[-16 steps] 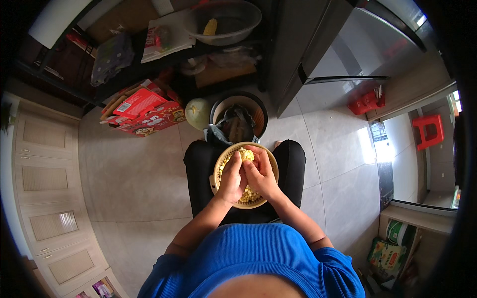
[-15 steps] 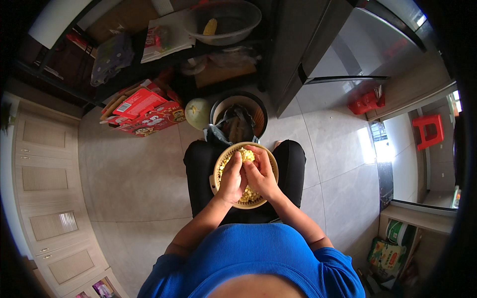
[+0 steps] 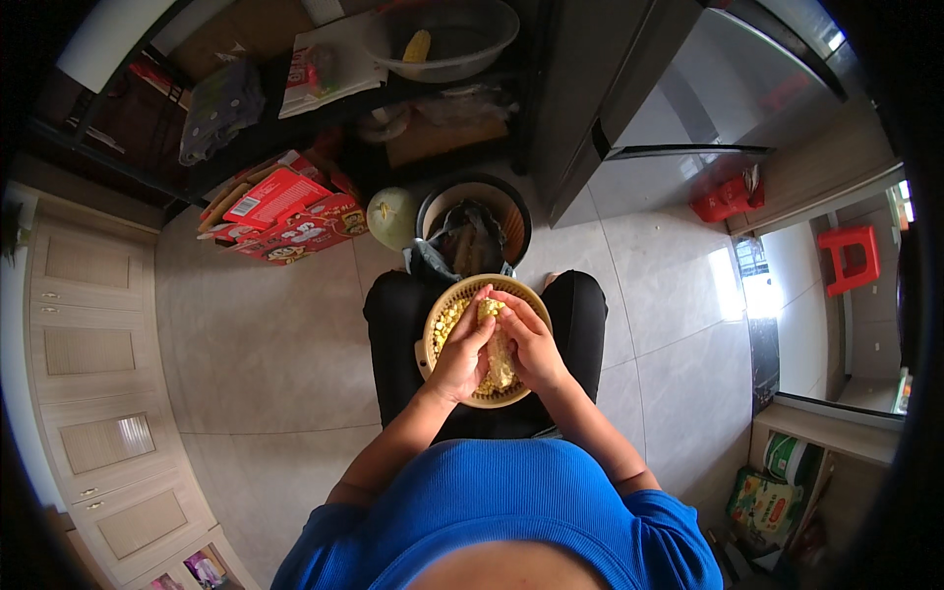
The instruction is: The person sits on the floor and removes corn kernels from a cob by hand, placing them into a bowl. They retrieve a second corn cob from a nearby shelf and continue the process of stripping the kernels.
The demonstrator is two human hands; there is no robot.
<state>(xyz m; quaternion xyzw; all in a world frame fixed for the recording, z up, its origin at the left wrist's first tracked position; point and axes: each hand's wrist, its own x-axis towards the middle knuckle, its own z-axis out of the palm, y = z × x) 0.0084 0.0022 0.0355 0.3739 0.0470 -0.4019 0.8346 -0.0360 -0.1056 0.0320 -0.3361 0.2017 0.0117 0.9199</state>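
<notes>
A corn cob [image 3: 501, 356] is held between my two hands above a tan plastic basket [image 3: 430, 339] resting on my lap. Yellow kernels show at the cob's far end, while its near part is pale and stripped. My left hand [image 3: 461, 356] grips it from the left, thumb across its upper side. From the right, my right hand [image 3: 531, 346] curls its fingers over the far end. Loose corn kernels [image 3: 449, 322] lie in the basket. Parts of the cob are hidden under my fingers.
Just beyond my knees stands a round bin [image 3: 524, 211] with a dark bag [image 3: 425, 262]. Beside it are a pale round melon [image 3: 391, 218] and a red carton [image 3: 295, 218]. A clear basin [image 3: 472, 44] holding another corn cob [image 3: 418, 46] sits on the shelf. A refrigerator [image 3: 678, 108] is at the right.
My hands have shifted around the cob, and my right hand has moved slightly right. More of the cob's pale, stripped near part now shows between them.
</notes>
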